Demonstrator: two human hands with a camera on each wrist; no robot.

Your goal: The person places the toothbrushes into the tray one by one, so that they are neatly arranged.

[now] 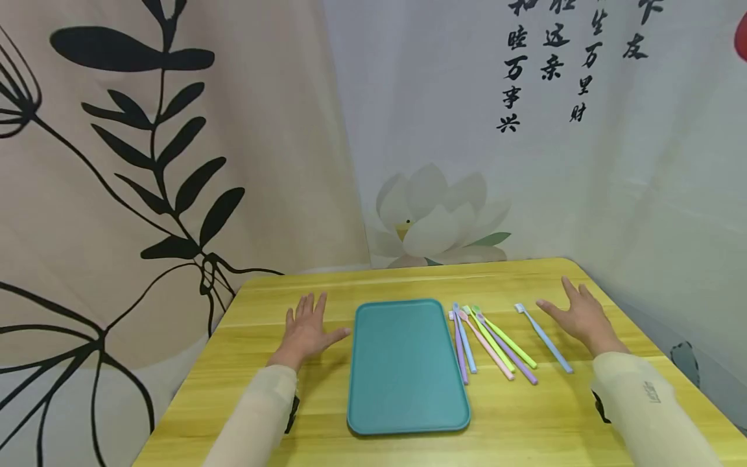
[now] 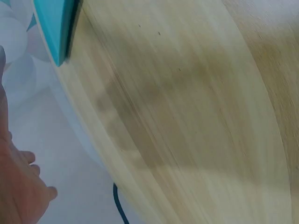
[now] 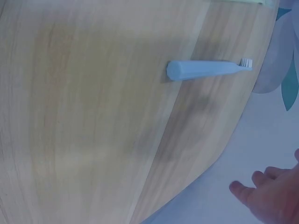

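A teal tray [image 1: 408, 366] with a raised rim lies on the table. Left of it my left hand [image 1: 305, 332] is held with fingers spread, thumb toward the tray, holding nothing. Several toothbrushes in purple, blue, pink and green lie in a loose bunch by the tray's right side, among them a pink toothbrush [image 1: 487, 347]. Apart from the bunch lies a single blue toothbrush [image 1: 545, 340], its white bristles toward the back; it also shows in the right wrist view. To its right is my right hand [image 1: 583, 319], fingers spread and nothing in it.
The wooden table [image 1: 292, 415] has rounded back corners. Behind it hangs a cloth backdrop [image 1: 280, 162] with dark plant prints, a pale lotus and written characters. In the left wrist view a dark cord-like line [image 2: 120, 203] shows beyond the table edge.
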